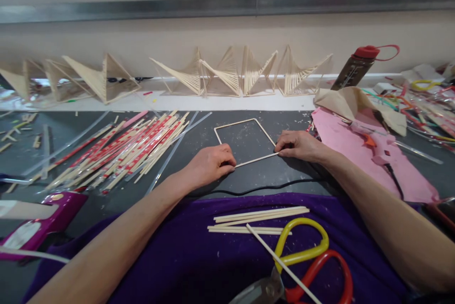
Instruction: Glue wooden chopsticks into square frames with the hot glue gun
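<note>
A square frame (245, 121) made of thin wooden sticks lies flat on the dark table (78, 138). My left hand (209, 164) is closed in a pinch on the frame's near left corner. My right hand (296, 145) is closed on the near right corner, fingers pressed onto the stick. On my lap, over purple cloth (185, 252), lie a few loose sticks (256, 221) and scissors (302, 266) with yellow and red handles.
A heap of sticks in red-printed wrappers (131, 147) lies left. Finished stick-and-string shapes (227, 74) line the white ledge by the wall. Right: pink sheet (355, 147) with a glue gun (373, 145), red-capped bottle (359, 64), coloured clutter. A black cable (266, 188) crosses the front.
</note>
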### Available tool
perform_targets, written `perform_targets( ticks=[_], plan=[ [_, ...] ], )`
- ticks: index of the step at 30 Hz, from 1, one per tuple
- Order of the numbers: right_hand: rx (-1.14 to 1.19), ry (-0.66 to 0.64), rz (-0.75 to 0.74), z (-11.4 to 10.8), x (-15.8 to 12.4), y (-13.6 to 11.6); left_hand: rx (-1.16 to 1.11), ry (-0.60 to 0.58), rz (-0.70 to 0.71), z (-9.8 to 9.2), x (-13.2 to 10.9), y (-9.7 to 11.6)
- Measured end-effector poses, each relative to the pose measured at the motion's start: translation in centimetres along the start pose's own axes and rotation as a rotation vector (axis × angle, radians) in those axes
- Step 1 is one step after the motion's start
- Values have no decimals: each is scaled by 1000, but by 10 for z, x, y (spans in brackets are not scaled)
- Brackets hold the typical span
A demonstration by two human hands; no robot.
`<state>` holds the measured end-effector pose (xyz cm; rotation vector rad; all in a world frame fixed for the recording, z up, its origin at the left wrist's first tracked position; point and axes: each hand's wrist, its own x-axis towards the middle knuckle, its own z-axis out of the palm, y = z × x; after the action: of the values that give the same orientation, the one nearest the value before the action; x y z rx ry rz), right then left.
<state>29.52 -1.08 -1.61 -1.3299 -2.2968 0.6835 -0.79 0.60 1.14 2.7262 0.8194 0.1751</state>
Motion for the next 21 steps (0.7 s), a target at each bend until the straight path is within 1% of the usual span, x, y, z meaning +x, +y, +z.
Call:
perform_targets(
  ticks=[7,15,21],
  plan=[
    [-33,-7,-4,1,1,3,3,-25,-15,-1,0,1],
    [-36,8,36,3,1,-1,4,-28,-9,0,0,0],
    [-59,20,26,3,1,-1,17,-17,-6,0,0,0]
  ],
)
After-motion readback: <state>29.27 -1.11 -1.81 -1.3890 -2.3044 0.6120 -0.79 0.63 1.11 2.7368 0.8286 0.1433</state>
